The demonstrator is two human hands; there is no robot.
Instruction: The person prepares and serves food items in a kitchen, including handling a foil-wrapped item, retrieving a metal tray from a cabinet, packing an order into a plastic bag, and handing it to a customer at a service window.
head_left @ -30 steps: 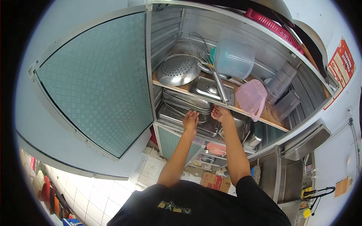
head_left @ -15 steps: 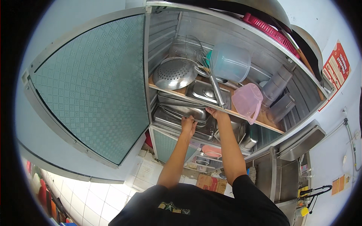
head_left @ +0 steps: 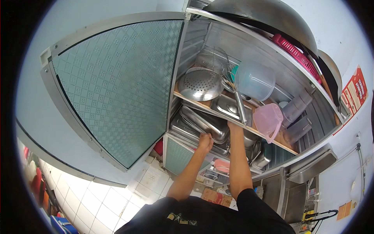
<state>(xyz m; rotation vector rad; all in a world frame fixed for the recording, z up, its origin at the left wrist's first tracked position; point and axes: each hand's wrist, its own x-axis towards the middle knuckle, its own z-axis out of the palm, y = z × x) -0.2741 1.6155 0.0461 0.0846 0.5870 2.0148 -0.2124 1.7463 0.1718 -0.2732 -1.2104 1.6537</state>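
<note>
On the cabinet's lower shelf, my left hand [head_left: 206, 141] is closed on the near rim of a stainless steel food pan [head_left: 208, 124], which tilts among other nested pans. A larger, shallow steel pan [head_left: 180, 126] lies beneath them. My right hand [head_left: 233, 125] reaches in under the upper shelf's edge beside the tilted pan. The shelf board hides its fingers. Just above the hands, the upper shelf holds a lidded steel pan [head_left: 229, 106], a whisk [head_left: 239, 105] and a perforated steel skimmer [head_left: 200, 85].
A patterned glass door [head_left: 120, 89] stands open at left. A pink jug [head_left: 268, 120] and a clear plastic tub [head_left: 255, 81] share the upper shelf. Large woks [head_left: 269, 19] and a red basket [head_left: 296, 54] sit on top. A steel sink [head_left: 296, 199] is at right.
The steel pan has tipped up more, with my left hand still at its rim. My right hand has gone deeper under the shelf board. The whole view has shifted.
</note>
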